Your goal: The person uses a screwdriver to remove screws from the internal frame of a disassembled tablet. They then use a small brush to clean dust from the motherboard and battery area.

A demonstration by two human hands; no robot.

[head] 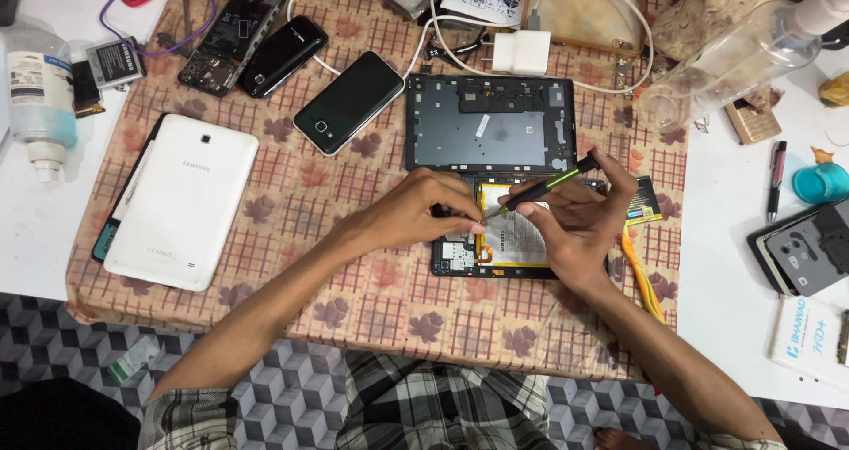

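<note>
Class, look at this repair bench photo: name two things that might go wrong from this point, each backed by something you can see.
1. The right hand aims the screwdriver tip at the opened tablet, close to its silver battery; a slip might puncture it.
2. The left hand has fingertips beside that tip, so a slip could jab them.
3. The clear bottle lies on its side near the electronics; it could perhaps leak.

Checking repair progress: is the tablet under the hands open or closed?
Open: the tablet shows its battery and circuit boards, uncovered.
</note>
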